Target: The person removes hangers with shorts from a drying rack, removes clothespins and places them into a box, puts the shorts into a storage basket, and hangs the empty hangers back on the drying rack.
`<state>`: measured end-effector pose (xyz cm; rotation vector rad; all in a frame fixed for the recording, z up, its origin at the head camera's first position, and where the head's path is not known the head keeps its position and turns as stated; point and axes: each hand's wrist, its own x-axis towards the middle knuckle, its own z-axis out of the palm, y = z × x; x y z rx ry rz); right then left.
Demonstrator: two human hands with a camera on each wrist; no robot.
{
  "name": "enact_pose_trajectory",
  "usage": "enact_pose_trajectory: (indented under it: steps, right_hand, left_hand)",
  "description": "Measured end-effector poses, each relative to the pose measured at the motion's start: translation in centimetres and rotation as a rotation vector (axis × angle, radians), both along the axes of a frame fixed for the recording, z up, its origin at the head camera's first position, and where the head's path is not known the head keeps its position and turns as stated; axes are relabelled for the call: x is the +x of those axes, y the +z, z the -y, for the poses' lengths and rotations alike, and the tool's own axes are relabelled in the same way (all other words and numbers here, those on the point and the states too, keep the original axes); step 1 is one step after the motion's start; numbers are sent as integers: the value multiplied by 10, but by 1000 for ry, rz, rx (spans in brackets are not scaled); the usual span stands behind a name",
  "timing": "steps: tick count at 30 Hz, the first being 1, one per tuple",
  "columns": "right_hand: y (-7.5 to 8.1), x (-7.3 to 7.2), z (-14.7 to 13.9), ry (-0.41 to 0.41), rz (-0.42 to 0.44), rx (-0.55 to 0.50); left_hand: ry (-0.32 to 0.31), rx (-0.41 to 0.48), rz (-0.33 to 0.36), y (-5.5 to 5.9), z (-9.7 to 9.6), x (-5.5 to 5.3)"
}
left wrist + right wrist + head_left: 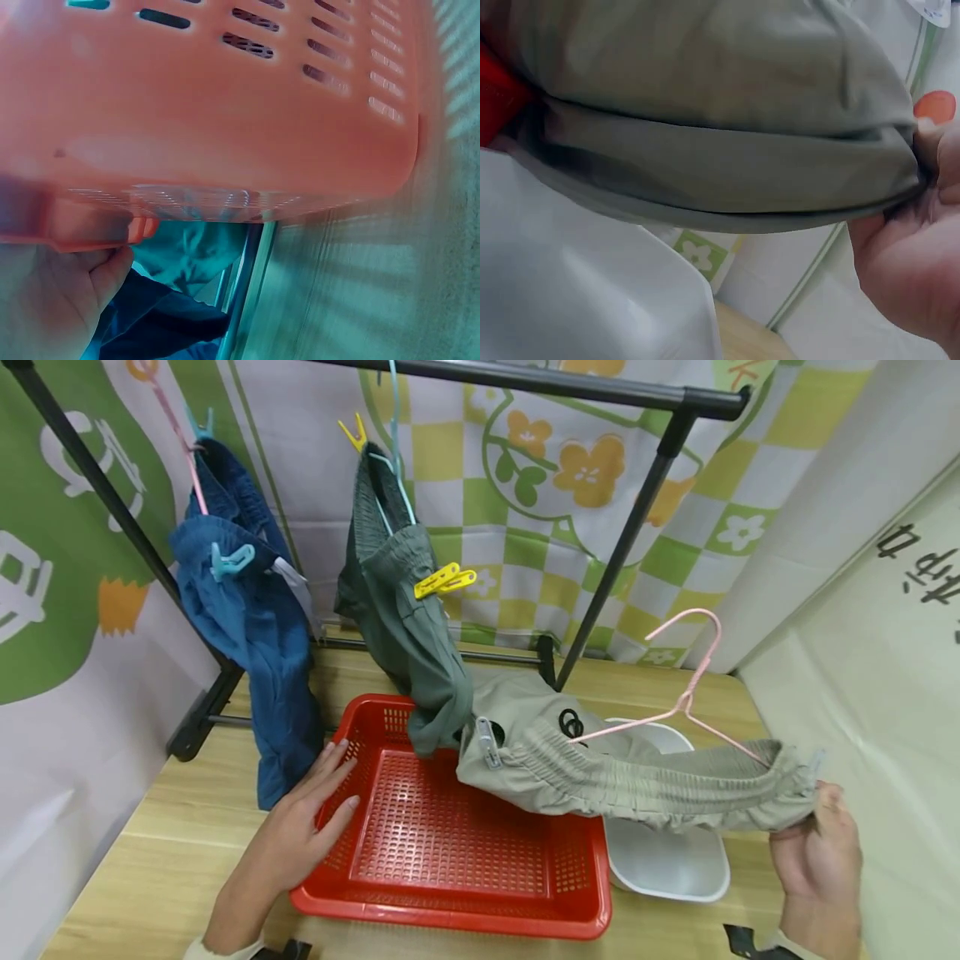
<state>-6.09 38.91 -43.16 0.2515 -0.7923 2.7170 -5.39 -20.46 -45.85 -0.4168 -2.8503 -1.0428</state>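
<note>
My left hand (pixel 303 827) rests at the left rim of a red plastic basket (pixel 450 912), its fingers extended over the edge. In the left wrist view the thumb side of that hand lies along the rim. My right hand (pixel 823 852) grips the right end of the elastic waistband of beige pants (pixel 600 785). A pink hanger (pixel 686 702) sits inside the waistband, its hook standing up. One grey clip (pixel 489 743) is on the waistband's left part; another pale clip (pixel 816 764) shows beside my right fingers. The pants stretch over the basket's back right corner.
A white basin (pixel 667 864) stands right of the basket, partly under the pants. Blue pants (pixel 262 618) and dark green pants (pixel 397 602) hang by hangers and clips from a black rack (pixel 562 381). The green leg dips into the basket. A patterned curtain (pixel 480 493) hangs behind.
</note>
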Motion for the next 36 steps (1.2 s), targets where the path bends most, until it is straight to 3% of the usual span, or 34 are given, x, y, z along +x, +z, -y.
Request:
enact_pose_trajectory:
  steps: [8, 15, 19, 24, 27, 32, 36]
  right_hand:
    - [12, 1, 16, 81, -106, 94]
    - [25, -10, 52, 277, -312, 181]
    - [28, -18, 75, 264, -320, 208]
    - [30, -22, 97, 236, -272, 269]
    - [32, -23, 109, 217, -242, 325]
    - [35, -23, 123, 229, -228, 332]
    - [39, -23, 132, 239, -225, 333]
  left_hand:
    - [-4, 4, -25, -1, 0, 0]
    - [-7, 87, -99, -3, 2, 2]
    - [-24, 122, -133, -4, 1, 2]
    - [-8, 168, -144, -6, -1, 6]
    - [-20, 274, -236, -9, -2, 9]
    - [-31, 474, -473, -17, -3, 8]
    - [-16, 557, -574, -23, -4, 6]
